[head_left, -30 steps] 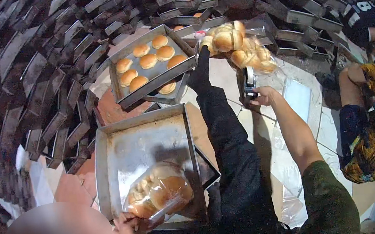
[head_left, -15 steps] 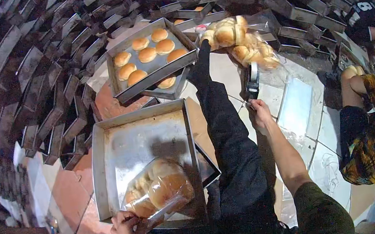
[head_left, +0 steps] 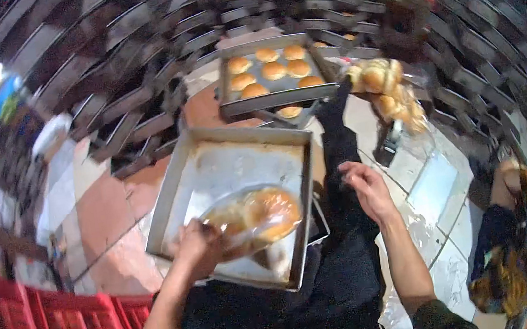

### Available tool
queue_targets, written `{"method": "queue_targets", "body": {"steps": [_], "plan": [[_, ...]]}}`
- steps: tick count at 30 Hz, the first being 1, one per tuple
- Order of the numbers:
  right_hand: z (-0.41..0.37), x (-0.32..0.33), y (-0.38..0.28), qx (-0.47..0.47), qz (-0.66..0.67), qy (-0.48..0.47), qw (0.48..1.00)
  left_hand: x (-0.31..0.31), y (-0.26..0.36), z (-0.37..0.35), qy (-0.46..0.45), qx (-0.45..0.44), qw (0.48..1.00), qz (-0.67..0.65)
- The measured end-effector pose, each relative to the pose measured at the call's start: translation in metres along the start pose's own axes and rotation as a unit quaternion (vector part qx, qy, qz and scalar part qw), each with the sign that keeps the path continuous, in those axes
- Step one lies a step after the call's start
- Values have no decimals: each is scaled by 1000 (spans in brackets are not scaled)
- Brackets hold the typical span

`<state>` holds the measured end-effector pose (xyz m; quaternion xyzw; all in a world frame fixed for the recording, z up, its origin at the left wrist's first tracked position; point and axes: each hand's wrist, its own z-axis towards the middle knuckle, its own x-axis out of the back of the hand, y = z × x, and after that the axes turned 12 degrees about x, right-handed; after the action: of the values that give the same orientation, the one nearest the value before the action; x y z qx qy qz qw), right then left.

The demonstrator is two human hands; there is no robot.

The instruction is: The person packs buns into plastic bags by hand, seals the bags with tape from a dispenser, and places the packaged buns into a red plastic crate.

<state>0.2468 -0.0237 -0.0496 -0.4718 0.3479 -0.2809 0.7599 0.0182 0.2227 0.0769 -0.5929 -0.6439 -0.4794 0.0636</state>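
Note:
In my left hand (head_left: 196,248) is the gathered end of a clear plastic bag of bread rolls (head_left: 273,211). The bag hangs over a large, deep metal baking tray (head_left: 228,149) in front of me. My right hand (head_left: 372,191) is raised to the right of the tray, above my dark trouser leg. Its fingers are curled towards the thumb; whatever is at the fingertips is too blurred to make out. Beyond it, a tape dispenser (head_left: 389,146) stands on the tiled floor, apart from the hand.
A second tray (head_left: 282,101) with several round buns lies further ahead. Bagged bread (head_left: 386,85) sits beside my outstretched foot. At lower left is a red plastic crate (head_left: 65,324). Another person (head_left: 523,217) sits at the right. Stacked metal pans (head_left: 131,69) surround the floor.
My right hand has come away from the tape dispenser, moving back towards the tray. My left hand has lifted the bagged rolls slightly and shifted them right. The camera view has turned left.

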Motion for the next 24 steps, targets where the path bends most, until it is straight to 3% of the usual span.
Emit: {"method": "queue_targets", "body": {"steps": [2,4,8,10,14,17,22,24], "plan": [[-13,-53,-23,48,-41,-73,995,11,-18,18,-28,-172,963,203],[-26,-101,-39,142,-160,-116,970,5,-20,16,108,-181,948,240],[-43,-157,-28,215,-288,-136,923,5,-25,35,62,-112,969,211],[-42,-169,-9,213,-314,-92,921,4,-28,33,84,-162,965,188],[-37,-182,8,209,-373,-58,902,6,-24,23,57,-144,975,156],[-40,-191,19,213,-389,20,896,0,-27,23,70,-147,977,140],[-44,-199,22,189,-412,71,889,-18,-34,20,104,-170,967,157],[-44,-201,20,196,-480,61,853,-24,-38,22,143,-171,965,139]]}}
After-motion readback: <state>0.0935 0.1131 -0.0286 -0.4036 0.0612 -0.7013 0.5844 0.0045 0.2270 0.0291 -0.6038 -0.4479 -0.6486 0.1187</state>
